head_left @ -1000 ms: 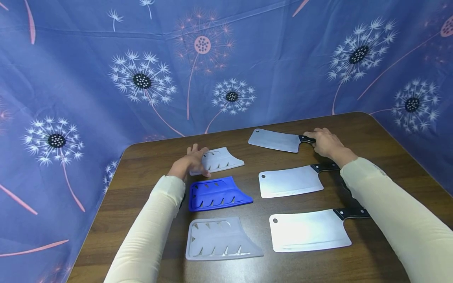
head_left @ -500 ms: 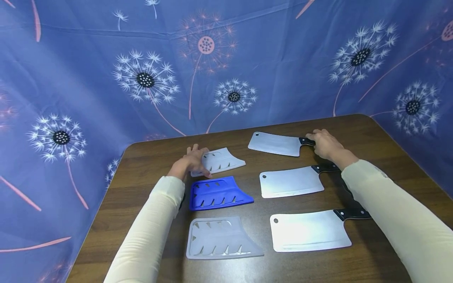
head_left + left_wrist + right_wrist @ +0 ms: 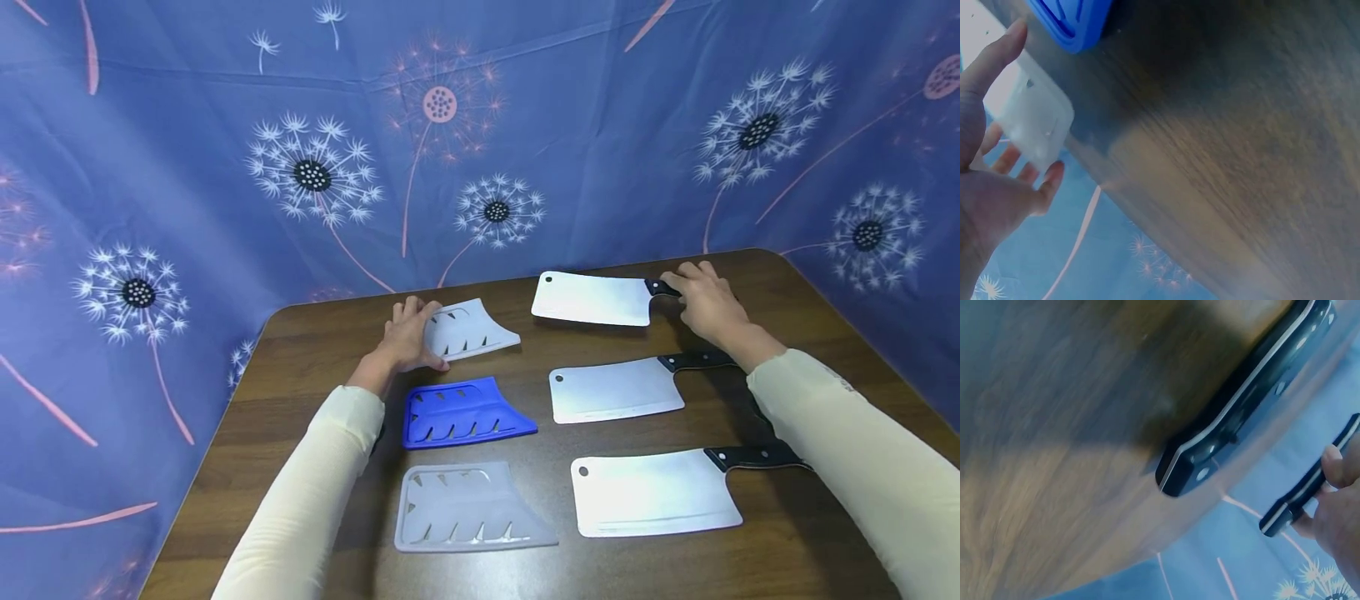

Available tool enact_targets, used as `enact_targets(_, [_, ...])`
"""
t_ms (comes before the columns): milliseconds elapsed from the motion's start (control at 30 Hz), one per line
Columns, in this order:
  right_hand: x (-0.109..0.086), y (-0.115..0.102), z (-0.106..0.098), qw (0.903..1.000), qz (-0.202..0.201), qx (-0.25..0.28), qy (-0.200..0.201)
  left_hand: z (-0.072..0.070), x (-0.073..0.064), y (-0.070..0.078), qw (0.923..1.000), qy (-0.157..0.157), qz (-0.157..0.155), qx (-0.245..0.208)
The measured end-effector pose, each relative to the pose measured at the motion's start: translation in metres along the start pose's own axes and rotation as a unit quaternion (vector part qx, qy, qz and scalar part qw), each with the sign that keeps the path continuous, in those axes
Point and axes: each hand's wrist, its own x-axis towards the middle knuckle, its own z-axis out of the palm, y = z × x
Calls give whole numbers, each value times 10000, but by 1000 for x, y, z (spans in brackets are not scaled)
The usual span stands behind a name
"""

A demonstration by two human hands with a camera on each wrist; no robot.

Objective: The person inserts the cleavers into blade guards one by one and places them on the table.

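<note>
My left hand (image 3: 407, 335) holds the far white knife guard (image 3: 467, 331) by its left end, thumb on the near edge and fingers at the far edge. In the left wrist view the guard (image 3: 1035, 112) sits between thumb and fingers. My right hand (image 3: 708, 304) grips the black handle (image 3: 660, 287) of the far cleaver, whose blade (image 3: 592, 298) points left toward the guard with a shadow under it. The right wrist view shows thumb and fingers around that handle (image 3: 1300, 494).
On the wooden table (image 3: 315, 350) lie a blue knife guard (image 3: 465, 412) and a translucent white one (image 3: 468, 508). To their right lie a middle cleaver (image 3: 615, 392) and a near cleaver (image 3: 656, 493), handles rightward. A blue dandelion-print cloth (image 3: 570, 150) hangs behind the table.
Both hands have taken hold and raised their things a little: the guard tilts up in the left hand, and the far cleaver has shifted slightly right, its blade now brighter.
</note>
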Motion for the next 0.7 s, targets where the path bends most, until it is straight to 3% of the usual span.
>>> enact_targets(200, [-9,1,-14,9968,-32,66,792,-3,0,0,9964,788,292,111])
enact_targets(433, [-17,-3,-32,9888,-216,4,1477,-12,-5,9,9905,1198,593,326])
enact_targets(700, [-18,-11,-49,9718,-629,102,2272,-23,-13,17,9763,1919,867,504])
